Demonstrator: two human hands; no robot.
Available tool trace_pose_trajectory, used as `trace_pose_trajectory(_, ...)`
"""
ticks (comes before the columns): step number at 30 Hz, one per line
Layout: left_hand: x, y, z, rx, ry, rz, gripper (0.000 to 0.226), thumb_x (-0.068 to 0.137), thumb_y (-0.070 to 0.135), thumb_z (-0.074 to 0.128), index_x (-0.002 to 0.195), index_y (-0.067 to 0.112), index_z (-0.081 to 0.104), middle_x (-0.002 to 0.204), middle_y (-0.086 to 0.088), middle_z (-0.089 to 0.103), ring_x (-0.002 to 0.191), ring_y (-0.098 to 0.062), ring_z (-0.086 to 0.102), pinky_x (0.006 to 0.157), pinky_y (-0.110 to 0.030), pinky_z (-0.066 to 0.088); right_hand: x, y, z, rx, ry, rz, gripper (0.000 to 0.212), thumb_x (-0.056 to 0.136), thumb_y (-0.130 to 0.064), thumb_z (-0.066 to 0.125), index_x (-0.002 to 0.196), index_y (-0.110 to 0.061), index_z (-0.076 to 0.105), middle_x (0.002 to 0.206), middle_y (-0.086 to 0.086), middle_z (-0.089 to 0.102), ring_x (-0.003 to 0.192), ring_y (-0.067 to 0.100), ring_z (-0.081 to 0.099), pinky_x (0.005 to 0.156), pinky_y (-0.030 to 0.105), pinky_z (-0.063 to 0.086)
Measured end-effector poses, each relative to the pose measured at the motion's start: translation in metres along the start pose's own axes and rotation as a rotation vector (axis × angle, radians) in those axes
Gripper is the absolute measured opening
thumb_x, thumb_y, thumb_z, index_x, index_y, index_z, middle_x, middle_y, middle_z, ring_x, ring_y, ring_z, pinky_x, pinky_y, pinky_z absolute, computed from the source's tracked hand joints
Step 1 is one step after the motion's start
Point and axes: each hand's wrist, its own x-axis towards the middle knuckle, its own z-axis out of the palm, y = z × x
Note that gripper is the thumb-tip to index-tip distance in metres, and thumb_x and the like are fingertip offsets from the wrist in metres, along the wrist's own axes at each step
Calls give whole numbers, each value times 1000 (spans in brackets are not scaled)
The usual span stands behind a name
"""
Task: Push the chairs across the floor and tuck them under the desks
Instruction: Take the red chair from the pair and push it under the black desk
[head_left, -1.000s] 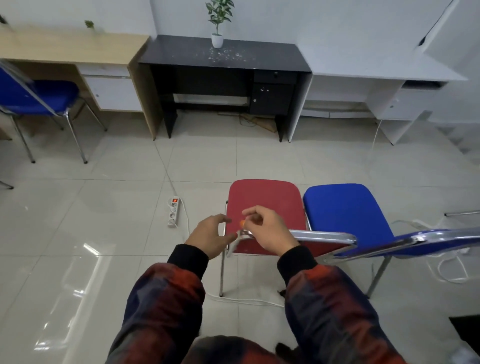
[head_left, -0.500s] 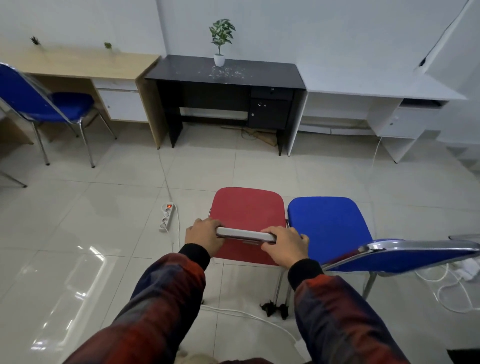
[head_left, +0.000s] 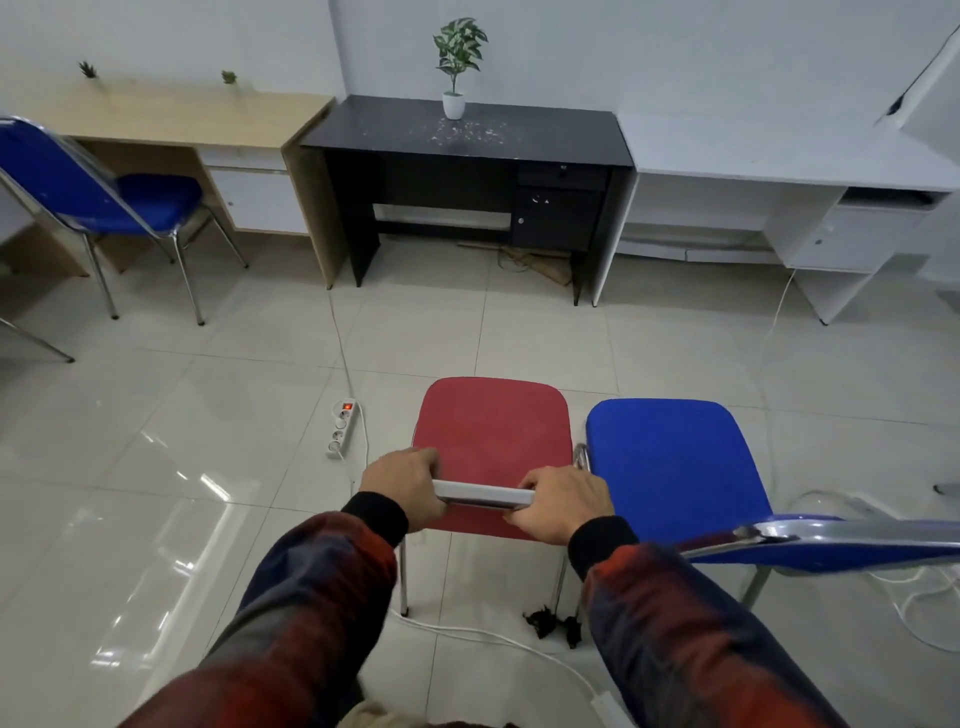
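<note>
A red chair (head_left: 493, 431) stands on the tiled floor right in front of me, its seat facing the desks. My left hand (head_left: 402, 486) grips the left end of its chrome backrest top and my right hand (head_left: 563, 504) grips the right end. A blue chair (head_left: 670, 462) stands touching it on the right. Along the far wall are a wooden desk (head_left: 171, 117), a black desk (head_left: 467, 137) and a white desk (head_left: 789, 166). Another blue chair (head_left: 104, 197) stands in front of the wooden desk at far left.
A white power strip (head_left: 341, 427) with a lit red switch lies on the floor left of the red chair, its cable running to the desks. More white cables (head_left: 488, 634) cross the floor under the chairs and at right. A potted plant (head_left: 456, 62) stands on the black desk.
Both hands have moved onto the red chair's backrest top and closed around it, one at each end. My view has risen and the desks look nearer.
</note>
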Motion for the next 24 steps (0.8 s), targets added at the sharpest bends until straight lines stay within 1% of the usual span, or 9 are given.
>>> trace_pose_trajectory(2,6,-10,-3,-43,5,17,25,64,43,67,81,28,55,82,13,63,80,-14,61,70,-28,51,7,-3,0,-5,-18,-4,42,76,-63,62,105,-32,70,90,-8,70,86,18,64,73,28,48)
trace_pose_trajectory(4,12,-18,-12,-62,26,25,25,65,43,70,85,32,59,89,15,66,88,-12,63,75,-27,51,14,-10,-1,2,-9,-13,44,77,-63,61,102,-29,71,88,-6,70,83,20,65,74,30,51)
trace_pose_trajectory(6,19,-24,-23,-63,34,43,28,71,42,69,98,36,65,102,15,67,99,-12,62,83,-27,49,23,-21,-3,-3,21,-20,45,76,-64,58,99,-27,71,84,-4,69,79,22,65,75,32,53)
trace_pose_trajectory(8,25,-28,-34,-55,23,41,36,76,38,68,112,37,66,110,11,68,105,-15,62,88,-27,48,30,-29,-5,-16,46,-24,45,77,-62,57,96,-25,72,82,-3,68,77,24,64,73,33,53)
trace_pose_trajectory(9,27,-30,-38,-47,12,28,37,77,36,67,114,37,67,110,10,69,104,-16,62,87,-27,48,34,-32,-6,-28,54,-30,44,77,-61,56,95,-24,72,81,-2,68,76,25,64,72,33,52)
trace_pose_trajectory(12,31,-35,-45,-36,-22,-5,32,76,32,64,106,39,72,102,8,72,94,-18,64,82,-28,52,38,-39,-9,-52,66,-36,42,80,-60,56,92,-23,71,80,-1,67,71,25,59,66,30,46)
trace_pose_trajectory(17,33,-26,-41,-32,1,-17,31,75,33,61,103,38,74,92,7,72,77,-17,61,74,-27,54,43,-29,-13,-51,88,-35,42,77,-58,56,95,-24,73,79,-3,68,76,25,64,73,32,53)
trace_pose_trajectory(21,24,-3,-13,-26,71,15,31,74,36,61,102,40,74,89,6,74,82,-19,66,77,-29,55,33,3,-12,-54,79,-24,38,79,-58,60,103,-31,72,88,-6,71,82,21,62,81,32,50)
trace_pose_trajectory(24,21,0,-2,-26,114,16,30,76,34,62,104,38,74,91,5,74,84,-21,66,78,-29,54,29,9,-12,-45,98,-46,35,81,-58,62,105,-34,71,89,-7,71,79,19,59,74,29,45)
